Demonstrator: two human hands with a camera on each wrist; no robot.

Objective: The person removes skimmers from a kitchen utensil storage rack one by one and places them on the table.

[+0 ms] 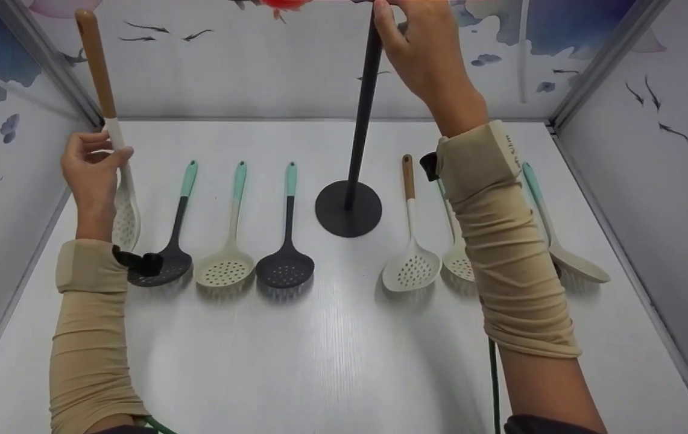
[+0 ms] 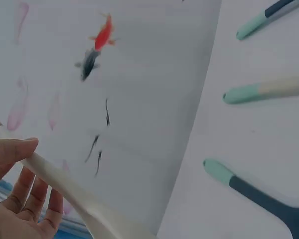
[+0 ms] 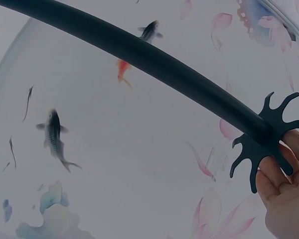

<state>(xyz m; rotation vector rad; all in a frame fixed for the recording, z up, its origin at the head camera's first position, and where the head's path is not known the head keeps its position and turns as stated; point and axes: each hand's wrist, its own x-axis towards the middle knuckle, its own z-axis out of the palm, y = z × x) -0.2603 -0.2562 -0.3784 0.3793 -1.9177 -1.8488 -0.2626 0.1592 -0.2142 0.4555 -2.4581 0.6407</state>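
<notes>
My left hand (image 1: 91, 181) grips a white skimmer (image 1: 128, 190) by its neck, between thumb and fingers. The brown handle points up, and the perforated head hangs below, partly behind the wrist. Up close in the left wrist view, the thumb presses on the white neck (image 2: 60, 180), fingers beneath it. My right hand (image 1: 428, 51) holds the top of a black utensil stand (image 1: 363, 111), which leans slightly on its round base. In the right wrist view, the stand's hooked top (image 3: 269, 132) has fingers (image 3: 276, 172) around its lower hooks. No utensil hangs on the visible hooks.
Left of the base lie a black skimmer (image 1: 180, 220), a cream skimmer (image 1: 225, 269) and another black skimmer (image 1: 286, 268). On the right are a brown-handled white skimmer (image 1: 413, 268) and a teal-handled ladle (image 1: 573, 262), with others partly under the right forearm. Printed panels enclose the table.
</notes>
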